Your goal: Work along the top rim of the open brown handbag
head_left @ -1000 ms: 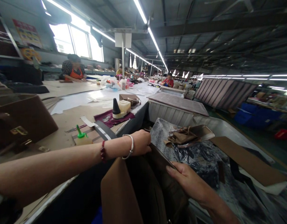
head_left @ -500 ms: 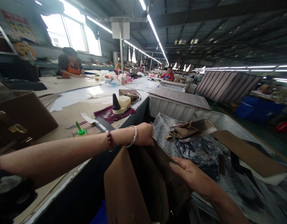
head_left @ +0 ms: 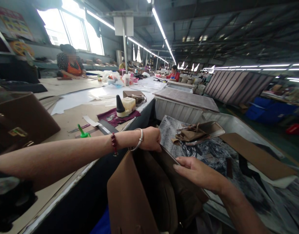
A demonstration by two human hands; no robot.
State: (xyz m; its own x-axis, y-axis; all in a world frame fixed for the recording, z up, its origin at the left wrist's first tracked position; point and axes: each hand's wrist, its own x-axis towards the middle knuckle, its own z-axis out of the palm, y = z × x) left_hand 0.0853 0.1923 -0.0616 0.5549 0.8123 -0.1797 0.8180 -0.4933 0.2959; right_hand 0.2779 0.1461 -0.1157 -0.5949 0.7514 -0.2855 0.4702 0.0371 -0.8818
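Note:
A brown handbag [head_left: 130, 195] stands tilted in front of me with its mouth open, showing a dark brown lining and an inner pocket. My left hand [head_left: 151, 138] is closed on the bag's upper rim at the far corner, a silver bangle and a red bead bracelet on that arm. Further along the same rim, my right hand [head_left: 195, 170] pinches the edge between thumb and fingers. The bag's lower part runs out of view. A second brown handbag [head_left: 25, 117] with gold hardware sits on the worktable at the left.
The worktable [head_left: 73, 125] holds a green-capped glue bottle [head_left: 83, 131], a maroon cloth [head_left: 110, 117] and a pot with a black cone [head_left: 120, 105]. At my right, a grey bin [head_left: 178, 109] carries plastic wrap and brown leather pieces [head_left: 258, 156]. Co-workers sit further back.
My right hand has shifted slightly up and left along the rim, and its side of the bag lies a little wider open. My left hand keeps its hold.

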